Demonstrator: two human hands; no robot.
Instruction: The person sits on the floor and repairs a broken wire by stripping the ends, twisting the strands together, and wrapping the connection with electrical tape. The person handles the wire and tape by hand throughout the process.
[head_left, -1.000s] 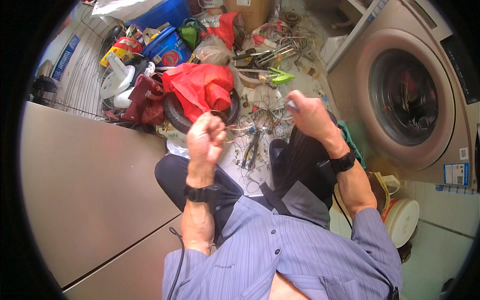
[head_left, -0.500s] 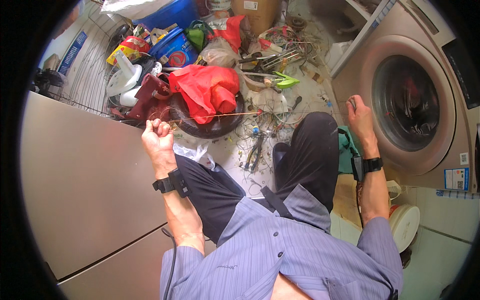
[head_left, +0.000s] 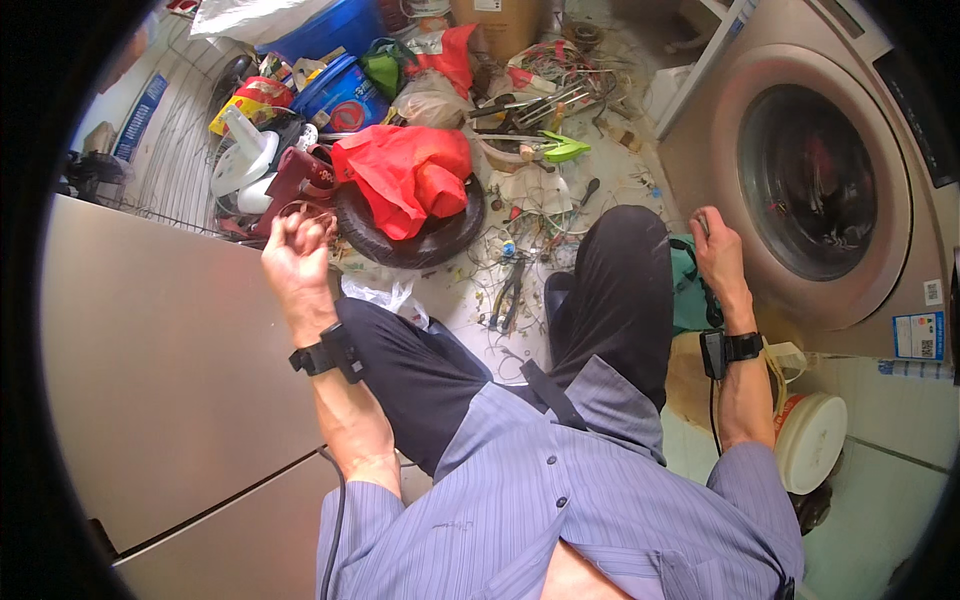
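the thin copper-coloured wire [head_left: 312, 209] is up at the fingertips of the left hand [head_left: 298, 252], well off the floor, just before a dark red bag [head_left: 292, 183]. the left grip is curled closed, with the wire pinched in it. the right hand [head_left: 719, 252] is well apart, raised beyond the right knee in front of the washer [head_left: 808, 185]; its grip is half curled, and at this angle i can't tell whether anything sits inside it.

as for progress, i'd judge the work part-way: one wire is up in hand and apart from the rest, while a tangle [head_left: 535, 235] of mixed wire lies loose on the floor between the feet and the far clutter, not yet dealt with. no count of finished pieces can be made from here.

pliers [head_left: 511, 293] lie at the tangle's near edge, held by neither hand. to their left is a black tyre [head_left: 425, 248] with a red bag [head_left: 400, 175] on it; farther off are a green-handled tool [head_left: 566, 148] and a blue bucket [head_left: 342, 97].
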